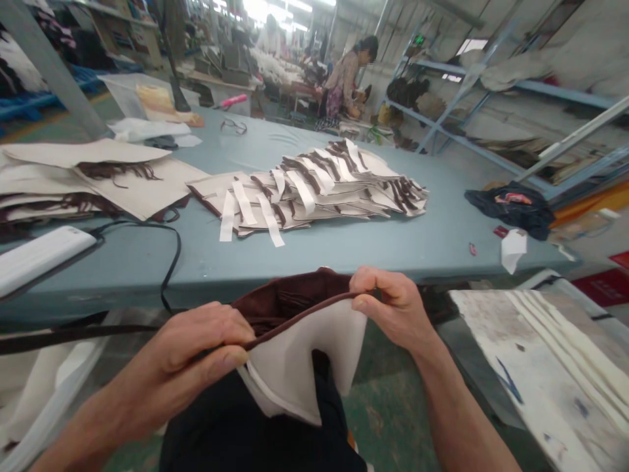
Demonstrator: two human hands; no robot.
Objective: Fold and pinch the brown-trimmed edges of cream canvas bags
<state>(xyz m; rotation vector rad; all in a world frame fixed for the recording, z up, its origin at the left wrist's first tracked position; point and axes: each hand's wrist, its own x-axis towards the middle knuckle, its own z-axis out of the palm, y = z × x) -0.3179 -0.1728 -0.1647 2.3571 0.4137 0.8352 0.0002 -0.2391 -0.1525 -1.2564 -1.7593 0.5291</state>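
Head view: the left hand (196, 351) and right hand (396, 308) pinch a cream fabric panel (304, 360) by its brown binding (299, 319), fingers closed and pulled apart — seemingly to spread the opening for a look inside

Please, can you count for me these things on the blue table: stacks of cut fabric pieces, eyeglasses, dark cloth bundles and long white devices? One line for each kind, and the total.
Stacks of cut fabric pieces: 2
Eyeglasses: 1
Dark cloth bundles: 1
Long white devices: 1
Total: 5
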